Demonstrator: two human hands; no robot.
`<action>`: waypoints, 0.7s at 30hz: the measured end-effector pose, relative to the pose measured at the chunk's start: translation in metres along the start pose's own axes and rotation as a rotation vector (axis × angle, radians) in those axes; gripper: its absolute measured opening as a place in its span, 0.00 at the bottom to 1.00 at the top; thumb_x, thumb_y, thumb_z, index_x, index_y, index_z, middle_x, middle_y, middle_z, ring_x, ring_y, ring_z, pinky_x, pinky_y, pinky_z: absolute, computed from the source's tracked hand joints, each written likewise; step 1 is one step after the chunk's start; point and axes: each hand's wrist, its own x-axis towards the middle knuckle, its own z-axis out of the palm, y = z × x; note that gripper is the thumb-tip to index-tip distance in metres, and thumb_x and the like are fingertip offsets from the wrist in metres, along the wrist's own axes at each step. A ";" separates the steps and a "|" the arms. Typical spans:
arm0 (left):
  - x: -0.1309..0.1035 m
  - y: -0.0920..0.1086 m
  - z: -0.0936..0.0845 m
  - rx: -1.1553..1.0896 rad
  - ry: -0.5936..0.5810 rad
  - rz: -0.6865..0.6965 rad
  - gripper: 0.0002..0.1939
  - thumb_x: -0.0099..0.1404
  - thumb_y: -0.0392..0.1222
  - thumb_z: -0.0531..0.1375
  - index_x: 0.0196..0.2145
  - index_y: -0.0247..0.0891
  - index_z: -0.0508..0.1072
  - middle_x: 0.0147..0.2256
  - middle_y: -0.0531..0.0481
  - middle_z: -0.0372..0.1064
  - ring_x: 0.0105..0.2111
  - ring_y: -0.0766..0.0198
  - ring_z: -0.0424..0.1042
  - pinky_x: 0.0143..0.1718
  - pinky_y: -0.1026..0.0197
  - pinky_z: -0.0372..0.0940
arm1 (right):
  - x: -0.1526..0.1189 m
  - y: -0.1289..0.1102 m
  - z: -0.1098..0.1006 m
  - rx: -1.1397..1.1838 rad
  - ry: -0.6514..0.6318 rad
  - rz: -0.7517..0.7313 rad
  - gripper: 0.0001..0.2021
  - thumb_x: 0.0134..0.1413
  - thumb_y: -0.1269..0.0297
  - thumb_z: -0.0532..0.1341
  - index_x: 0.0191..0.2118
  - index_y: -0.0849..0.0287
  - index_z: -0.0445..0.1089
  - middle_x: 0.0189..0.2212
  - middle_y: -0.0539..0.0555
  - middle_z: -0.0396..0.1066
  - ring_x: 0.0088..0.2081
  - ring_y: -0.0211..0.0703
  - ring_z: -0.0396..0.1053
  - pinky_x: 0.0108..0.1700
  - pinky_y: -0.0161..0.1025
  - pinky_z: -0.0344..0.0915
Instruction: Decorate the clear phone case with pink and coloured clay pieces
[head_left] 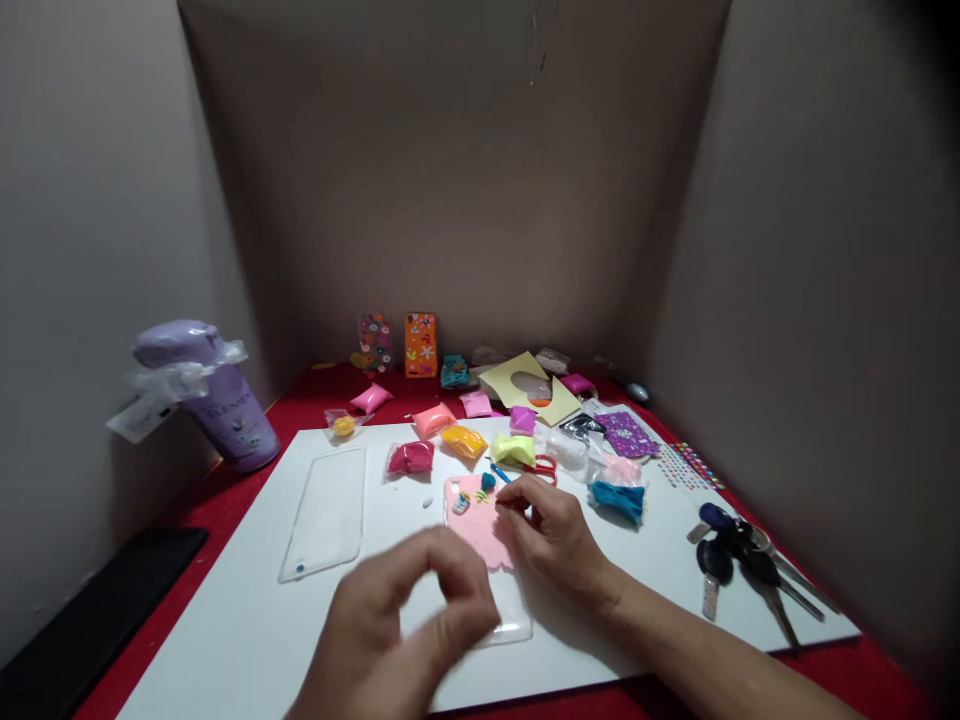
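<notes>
A clear phone case (pixel 517 622) lies on the white board, its upper part covered in pink clay (pixel 480 530) with a scalloped lower edge. On the pink layer sit a small white-and-blue clay figure (pixel 461 503), yellow-green strips (pixel 481 496) and a dark teal lump (pixel 488 482). My right hand (pixel 551 535) is at the right side of the pink layer, thumb and fingertips pinched together; whatever is between them is too small to name. Closer to the camera, my left hand (pixel 412 620) is raised in a pinch, covering part of the case. Its fingertips' contents cannot be made out.
Another clear phone case (pixel 326 515) lies left. Bags of coloured clay, including red (pixel 411 458) and blue (pixel 616 502), and red-handled scissors (pixel 546 468) are behind. Keys (pixel 739 560) lie right. A purple wrapped tumbler (pixel 225 400) and a black slab (pixel 97 610) are at far left.
</notes>
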 end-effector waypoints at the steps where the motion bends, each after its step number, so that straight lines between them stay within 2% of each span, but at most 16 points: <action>1: 0.011 -0.005 0.000 0.060 0.033 -0.032 0.10 0.62 0.43 0.57 0.24 0.41 0.70 0.25 0.51 0.69 0.28 0.63 0.67 0.31 0.60 0.63 | 0.000 0.000 0.000 0.003 -0.010 0.003 0.06 0.49 0.76 0.57 0.32 0.59 0.67 0.27 0.51 0.68 0.29 0.40 0.65 0.31 0.35 0.60; 3: 0.033 -0.016 0.000 0.149 0.072 -0.045 0.12 0.63 0.44 0.56 0.24 0.39 0.68 0.24 0.52 0.67 0.28 0.64 0.66 0.30 0.62 0.61 | -0.001 0.000 0.000 0.014 -0.023 0.018 0.07 0.47 0.77 0.57 0.33 0.59 0.68 0.28 0.50 0.69 0.30 0.40 0.66 0.31 0.35 0.60; 5: 0.050 -0.029 0.001 0.218 0.044 -0.035 0.14 0.64 0.45 0.54 0.23 0.37 0.68 0.24 0.52 0.66 0.28 0.64 0.65 0.31 0.62 0.60 | -0.001 0.000 0.000 0.031 -0.032 0.045 0.08 0.48 0.77 0.57 0.34 0.59 0.68 0.29 0.50 0.69 0.30 0.40 0.66 0.31 0.35 0.60; 8: 0.064 -0.052 0.004 0.400 0.065 -0.006 0.12 0.63 0.42 0.54 0.23 0.37 0.67 0.23 0.52 0.67 0.26 0.64 0.65 0.29 0.62 0.58 | 0.001 0.001 0.000 0.042 -0.034 0.084 0.09 0.49 0.77 0.57 0.35 0.58 0.69 0.29 0.50 0.70 0.30 0.40 0.66 0.31 0.35 0.60; 11: 0.065 -0.074 0.009 0.597 0.110 0.100 0.08 0.62 0.34 0.53 0.26 0.38 0.67 0.27 0.51 0.68 0.29 0.63 0.64 0.31 0.61 0.57 | 0.002 0.002 0.000 0.031 -0.045 0.095 0.08 0.48 0.77 0.58 0.33 0.58 0.69 0.29 0.50 0.70 0.31 0.41 0.67 0.32 0.35 0.61; 15: 0.056 -0.093 0.015 0.713 0.125 0.259 0.07 0.60 0.29 0.53 0.27 0.38 0.66 0.27 0.50 0.66 0.30 0.61 0.63 0.31 0.60 0.56 | 0.003 0.005 0.002 0.035 -0.064 0.093 0.07 0.49 0.76 0.59 0.34 0.58 0.70 0.31 0.51 0.71 0.33 0.42 0.68 0.34 0.37 0.62; 21: 0.052 -0.097 0.017 0.743 0.105 0.267 0.07 0.59 0.28 0.53 0.27 0.37 0.65 0.28 0.49 0.64 0.30 0.60 0.61 0.31 0.59 0.56 | 0.002 0.007 0.002 0.019 -0.094 0.086 0.08 0.50 0.75 0.58 0.35 0.58 0.70 0.31 0.52 0.71 0.33 0.43 0.68 0.34 0.38 0.62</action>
